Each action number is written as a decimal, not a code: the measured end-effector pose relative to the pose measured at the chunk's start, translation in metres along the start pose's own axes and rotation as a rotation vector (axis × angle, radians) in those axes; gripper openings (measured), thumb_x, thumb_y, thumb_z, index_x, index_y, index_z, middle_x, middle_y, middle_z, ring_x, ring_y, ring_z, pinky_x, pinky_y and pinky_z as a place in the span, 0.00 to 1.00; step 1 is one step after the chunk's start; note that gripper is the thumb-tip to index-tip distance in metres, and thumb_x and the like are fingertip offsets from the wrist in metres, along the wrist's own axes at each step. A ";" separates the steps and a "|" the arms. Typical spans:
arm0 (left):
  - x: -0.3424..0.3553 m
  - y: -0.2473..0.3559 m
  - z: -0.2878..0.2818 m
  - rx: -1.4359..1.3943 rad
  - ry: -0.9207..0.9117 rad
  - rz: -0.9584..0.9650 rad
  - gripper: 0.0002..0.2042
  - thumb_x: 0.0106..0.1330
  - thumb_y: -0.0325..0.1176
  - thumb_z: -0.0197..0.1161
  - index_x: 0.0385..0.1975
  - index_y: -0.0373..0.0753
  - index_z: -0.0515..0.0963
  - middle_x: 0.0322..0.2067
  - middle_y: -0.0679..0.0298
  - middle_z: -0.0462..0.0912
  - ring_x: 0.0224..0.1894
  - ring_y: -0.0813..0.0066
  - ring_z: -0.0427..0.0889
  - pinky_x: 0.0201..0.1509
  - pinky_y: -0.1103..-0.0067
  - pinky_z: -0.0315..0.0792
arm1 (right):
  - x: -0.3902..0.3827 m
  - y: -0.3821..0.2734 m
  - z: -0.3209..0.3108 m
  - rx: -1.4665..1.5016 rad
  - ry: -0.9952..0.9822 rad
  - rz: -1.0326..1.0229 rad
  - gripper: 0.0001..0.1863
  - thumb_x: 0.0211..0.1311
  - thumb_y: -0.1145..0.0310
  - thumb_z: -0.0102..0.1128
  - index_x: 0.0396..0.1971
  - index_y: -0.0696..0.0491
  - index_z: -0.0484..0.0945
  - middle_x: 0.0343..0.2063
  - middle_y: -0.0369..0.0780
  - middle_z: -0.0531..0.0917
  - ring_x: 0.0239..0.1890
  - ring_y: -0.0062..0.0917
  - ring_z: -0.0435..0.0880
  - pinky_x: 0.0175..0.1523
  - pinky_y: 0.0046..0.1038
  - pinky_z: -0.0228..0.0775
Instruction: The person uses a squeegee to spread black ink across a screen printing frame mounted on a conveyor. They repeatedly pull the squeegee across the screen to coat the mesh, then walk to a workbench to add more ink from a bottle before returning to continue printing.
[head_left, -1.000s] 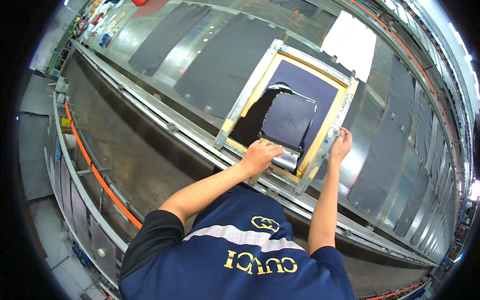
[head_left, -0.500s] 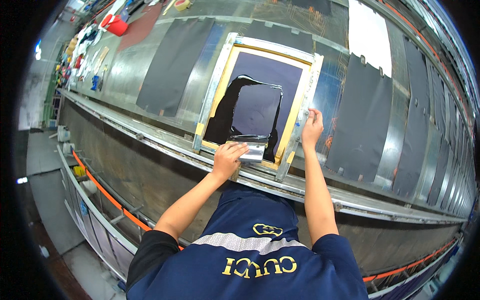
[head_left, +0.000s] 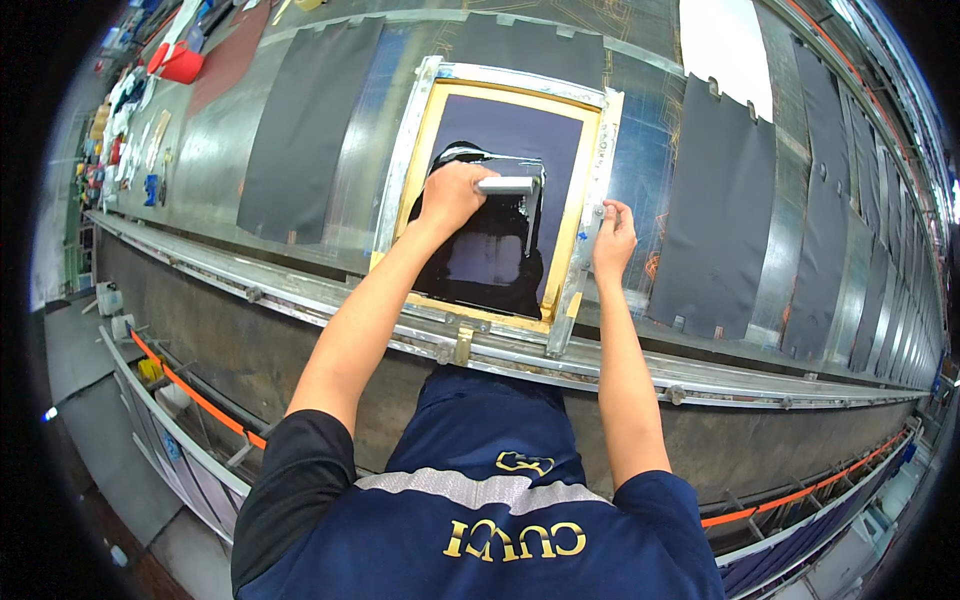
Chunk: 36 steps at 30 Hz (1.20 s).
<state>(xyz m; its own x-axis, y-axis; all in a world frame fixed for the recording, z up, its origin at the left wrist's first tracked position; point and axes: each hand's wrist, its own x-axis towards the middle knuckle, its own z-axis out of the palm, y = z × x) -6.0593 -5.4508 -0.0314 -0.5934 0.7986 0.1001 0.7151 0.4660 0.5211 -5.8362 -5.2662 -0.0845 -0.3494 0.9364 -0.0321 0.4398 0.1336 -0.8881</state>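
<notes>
My left hand (head_left: pixel 452 198) is closed around a squeegee (head_left: pixel 512 186) with a pale metal holder. It holds the tool over the far half of a screen-printing frame (head_left: pixel 414 120), which has metal rails and yellow tape along its inner edges. Glossy black ink (head_left: pixel 485 262) covers much of the mesh (head_left: pixel 520 120), mostly on the near side of the squeegee. Beside the frame's right rail, my right hand (head_left: pixel 614 240) has its fingers curled and pinched close to a small bolt. Whatever those fingers grip, if anything, is too small to tell.
Dark grey sheets (head_left: pixel 310 125) lie on the long table on both sides of the frame, with a white sheet (head_left: pixel 725 55) at the far right. A metal rail (head_left: pixel 300 305) runs along the table's near edge. A red bucket (head_left: pixel 176 62) stands far left.
My left hand has pushed the squeegee from the frame's near end to its far half. Ink now spreads over the near mesh. My right hand stays by the right rail, its fingers nearer the bolt.
</notes>
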 end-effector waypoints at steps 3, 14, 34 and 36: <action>-0.001 -0.006 0.015 0.136 0.107 0.096 0.12 0.58 0.24 0.65 0.36 0.50 0.90 0.36 0.69 0.90 0.41 0.64 0.86 0.44 0.66 0.77 | 0.000 -0.004 0.002 0.010 0.002 -0.025 0.13 0.79 0.63 0.54 0.46 0.55 0.83 0.31 0.42 0.86 0.32 0.23 0.80 0.43 0.30 0.73; -0.110 0.020 0.017 0.069 0.135 0.157 0.13 0.55 0.22 0.66 0.36 0.49 0.88 0.42 0.74 0.91 0.42 0.70 0.85 0.43 0.70 0.76 | -0.001 0.004 0.000 -0.042 0.019 0.006 0.13 0.78 0.62 0.55 0.46 0.54 0.84 0.26 0.39 0.83 0.29 0.21 0.77 0.39 0.29 0.71; -0.087 0.018 0.020 0.125 0.032 0.157 0.13 0.57 0.22 0.64 0.36 0.50 0.89 0.37 0.73 0.90 0.39 0.68 0.84 0.41 0.68 0.74 | 0.003 0.011 0.000 -0.008 0.018 0.007 0.12 0.77 0.62 0.56 0.46 0.54 0.84 0.30 0.42 0.87 0.31 0.24 0.81 0.42 0.32 0.73; -0.122 0.019 0.021 0.138 0.038 0.181 0.11 0.58 0.25 0.66 0.37 0.50 0.88 0.40 0.74 0.90 0.41 0.69 0.84 0.42 0.68 0.74 | 0.002 0.014 0.001 -0.028 -0.009 0.032 0.12 0.77 0.62 0.56 0.46 0.53 0.85 0.33 0.43 0.88 0.34 0.26 0.84 0.45 0.32 0.74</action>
<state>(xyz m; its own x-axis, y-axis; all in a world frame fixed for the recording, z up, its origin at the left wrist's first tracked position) -5.9657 -5.5315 -0.0512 -0.4624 0.8603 0.2147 0.8534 0.3661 0.3710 -5.8320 -5.2631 -0.0971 -0.3418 0.9375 -0.0646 0.4738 0.1126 -0.8734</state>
